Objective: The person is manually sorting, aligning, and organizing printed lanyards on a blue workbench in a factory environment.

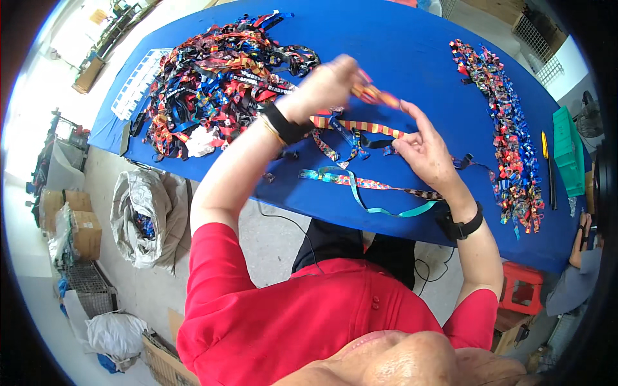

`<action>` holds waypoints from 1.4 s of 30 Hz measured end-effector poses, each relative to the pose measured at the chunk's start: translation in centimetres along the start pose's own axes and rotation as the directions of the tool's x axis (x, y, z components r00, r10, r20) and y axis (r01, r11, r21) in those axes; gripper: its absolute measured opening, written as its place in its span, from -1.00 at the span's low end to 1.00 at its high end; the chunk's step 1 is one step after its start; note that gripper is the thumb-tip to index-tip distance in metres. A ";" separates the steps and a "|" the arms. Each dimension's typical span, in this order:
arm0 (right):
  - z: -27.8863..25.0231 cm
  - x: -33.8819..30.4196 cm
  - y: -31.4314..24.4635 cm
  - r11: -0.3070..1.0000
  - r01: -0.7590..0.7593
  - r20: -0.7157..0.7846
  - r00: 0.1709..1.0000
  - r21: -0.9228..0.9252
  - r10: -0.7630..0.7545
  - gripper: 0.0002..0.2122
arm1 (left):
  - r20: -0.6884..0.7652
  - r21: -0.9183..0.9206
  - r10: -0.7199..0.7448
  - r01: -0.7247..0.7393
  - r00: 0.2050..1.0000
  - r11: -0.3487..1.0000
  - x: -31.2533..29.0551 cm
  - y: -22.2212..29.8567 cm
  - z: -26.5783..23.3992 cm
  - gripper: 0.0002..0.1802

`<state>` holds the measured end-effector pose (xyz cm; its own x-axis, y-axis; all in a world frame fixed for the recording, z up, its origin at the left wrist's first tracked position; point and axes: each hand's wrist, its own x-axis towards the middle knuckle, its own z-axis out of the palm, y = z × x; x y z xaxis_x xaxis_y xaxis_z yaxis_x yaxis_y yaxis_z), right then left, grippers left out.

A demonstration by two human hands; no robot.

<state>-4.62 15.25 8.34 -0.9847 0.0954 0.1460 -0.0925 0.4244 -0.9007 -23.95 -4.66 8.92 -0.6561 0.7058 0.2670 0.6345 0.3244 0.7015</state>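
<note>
My left hand (325, 87), slightly blurred, is closed on a red and orange patterned lanyard strap (375, 95) above the blue table. This strap stretches across to the raised index fingertip of my right hand (426, 151). A red and yellow striped strap (360, 125) runs to the thumb and curled fingers of the same hand, which are closed around it. Nearer me, a teal lanyard (376, 209) lies in a loop below my right hand. To the left is a large tangled heap of printed lanyards (212, 83), partly behind my left forearm.
A long row of bundled lanyards (505, 135) lies on the blue tablecloth (380, 32) at right. Beyond it are a yellow-tipped tool (545, 145), a black rod (552, 183) and a green bin (568, 151). A white sack (151, 212) and a red stool (520, 288) stand on the floor.
</note>
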 end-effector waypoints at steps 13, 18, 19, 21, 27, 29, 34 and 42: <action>-1.5 -4.4 -0.6 0.992 -0.125 0.318 0.942 0.025 0.110 -0.83 | 0.571 -0.166 -0.196 0.346 0.797 0.923 -7.2 9.2 2.5 -0.58; -5.7 -7.8 3.7 0.635 0.147 0.133 0.989 -0.759 -0.069 -0.86 | 0.341 0.032 -0.256 0.261 0.904 0.965 -11.3 3.2 0.4 -0.79; -7.1 -9.0 4.6 0.616 0.070 0.107 0.994 -0.784 0.023 -0.86 | 0.327 0.078 -0.365 0.360 0.872 0.930 -11.9 3.7 0.2 -0.79; -9.3 -11.2 5.4 0.591 -0.053 0.037 0.990 -0.805 0.139 -0.88 | 0.183 0.363 -0.188 0.111 0.965 0.925 -14.0 1.9 0.4 -0.68; -8.7 -14.0 5.5 0.662 -0.199 -0.242 0.970 -0.722 0.028 -0.63 | -0.006 0.529 -0.043 0.040 0.999 0.848 -17.4 4.4 7.5 -0.31; -6.2 -14.2 5.6 0.675 0.036 -0.093 0.984 -0.737 -0.154 -0.60 | 0.027 0.487 -0.045 0.026 0.999 0.873 -18.4 6.0 10.0 -0.30; -3.6 -14.6 6.2 0.533 0.195 0.064 0.965 -0.824 -0.254 -0.61 | 0.027 0.590 -0.078 0.047 0.997 0.806 -19.2 5.7 11.1 -0.33; -6.2 -13.9 9.0 0.638 0.028 -0.176 0.951 -0.769 -0.254 -0.92 | -0.157 0.616 -0.176 0.236 0.972 0.751 -19.9 1.2 9.4 -0.41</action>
<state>9.15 23.33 0.79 -0.8870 0.1411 0.4397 0.0269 0.9663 -0.2559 -6.32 -12.37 -1.74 -0.8136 0.5299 0.2395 0.5738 0.7983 0.1830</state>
